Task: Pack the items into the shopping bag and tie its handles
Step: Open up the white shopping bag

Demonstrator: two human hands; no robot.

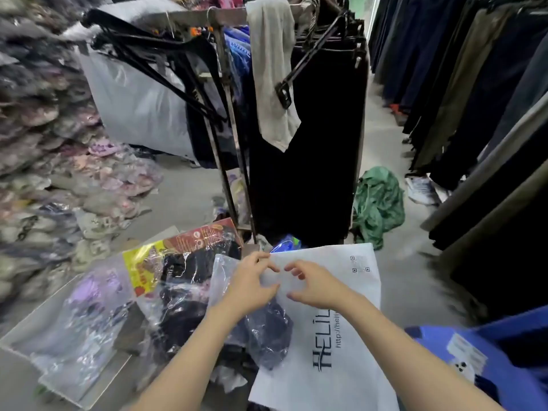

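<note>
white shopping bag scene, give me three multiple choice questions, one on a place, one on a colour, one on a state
1. Where is the green cloth? A in the bag; B on the floor beside the hanging black garments; C on a shelf.
2. What colour is the print on the white shopping bag? A red; B green; C black.
3. How is the bag? A handles tied; B hanging up; C lying flat.
Answers: B, it lies crumpled on the floor; C, the lettering is black; C, it lies flat, left hand and right hand at its top edge.
</note>
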